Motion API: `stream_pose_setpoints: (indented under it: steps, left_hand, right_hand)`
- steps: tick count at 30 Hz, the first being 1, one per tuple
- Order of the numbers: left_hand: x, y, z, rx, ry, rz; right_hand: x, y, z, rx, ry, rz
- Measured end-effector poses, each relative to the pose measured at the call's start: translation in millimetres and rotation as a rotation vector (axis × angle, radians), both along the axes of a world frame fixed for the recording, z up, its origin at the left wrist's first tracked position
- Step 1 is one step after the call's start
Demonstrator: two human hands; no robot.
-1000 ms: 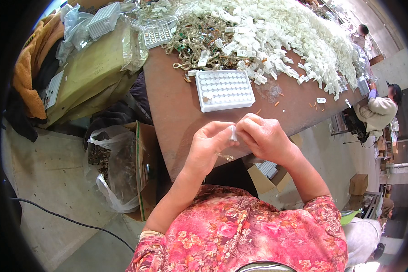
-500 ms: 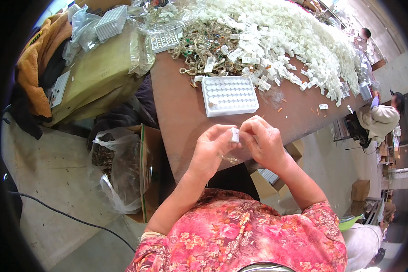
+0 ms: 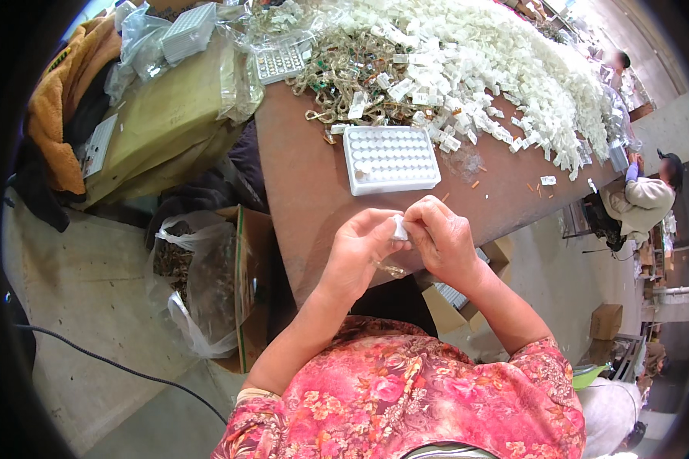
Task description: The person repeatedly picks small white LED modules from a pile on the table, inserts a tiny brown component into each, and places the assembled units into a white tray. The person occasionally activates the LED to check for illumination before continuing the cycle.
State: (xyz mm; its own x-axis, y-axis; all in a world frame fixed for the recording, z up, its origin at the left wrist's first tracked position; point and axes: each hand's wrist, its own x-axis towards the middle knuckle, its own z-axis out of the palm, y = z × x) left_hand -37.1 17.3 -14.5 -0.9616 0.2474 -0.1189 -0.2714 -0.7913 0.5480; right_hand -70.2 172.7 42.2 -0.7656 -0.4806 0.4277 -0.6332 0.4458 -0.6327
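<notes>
surface: brown worktable (image 3: pixel 314 191), long, running away to the upper right; concrete floor (image 3: pixel 92 306) on the left side.
left hand (image 3: pixel 358 249): raised over the near table edge, fingers curled, thumb and fingertips pinching a small white plastic piece (image 3: pixel 399 227) from its left side.
right hand (image 3: pixel 442 239): meets the left hand at the same white piece, fingertips closed on it from the right — both hands grip it together.
clear bit: a small transparent part (image 3: pixel 391 268) hangs just under the two hands; cannot tell which hand carries it.
piece location: between the two sets of fingertips, above the table's near edge, in front of the tray.
tray: white rectangular tray (image 3: pixel 390 158) with rows of round cells, flat on the table just beyond the hands, not touched.
pile: big heap of white plastic parts (image 3: pixel 513 84) spread across the far half of the table, mixed with clear and brownish pieces (image 3: pixel 344 76) at its left end.
second tray: another celled tray in clear wrap (image 3: pixel 282 60) at the far left corner of the table.
left of table: tan cardboard boxes (image 3: pixel 161 122) with plastic bags on top, orange-brown garment (image 3: pixel 57 115) draped beside them.
below table edge: open carton with a clear plastic bag (image 3: pixel 207 283) of dark scraps, on the floor — black cable (image 3: pixel 115 367) runs across the floor near it.
person: floral red sleeves (image 3: pixel 406 398), forearms coming in from the lower edge.
others: another person in a light top (image 3: pixel 647 195) at the far right, well apart.
</notes>
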Motion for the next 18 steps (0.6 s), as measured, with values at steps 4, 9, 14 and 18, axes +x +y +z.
stream_pose_setpoints:
  steps: [4,9,14,18]
  left_hand:
    - [-0.5,1.0,-1.6,0.002,-0.015,0.013]
    - [1.6,0.3,-0.9,0.033,-0.015,0.0]
    - [0.5,0.9,-0.8,-0.007,0.009,-0.011]
    - [10.6,-1.2,8.2,-0.22,0.029,-0.031]
  right_hand:
    - [1.1,2.5,-0.8,-0.062,-0.105,-0.039]
    - [2.7,1.1,3.3,0.001,0.035,-0.007]
    - [4.7,-1.0,2.4,0.042,0.111,0.03]
    - [6.2,8.6,7.7,0.049,0.102,0.028]
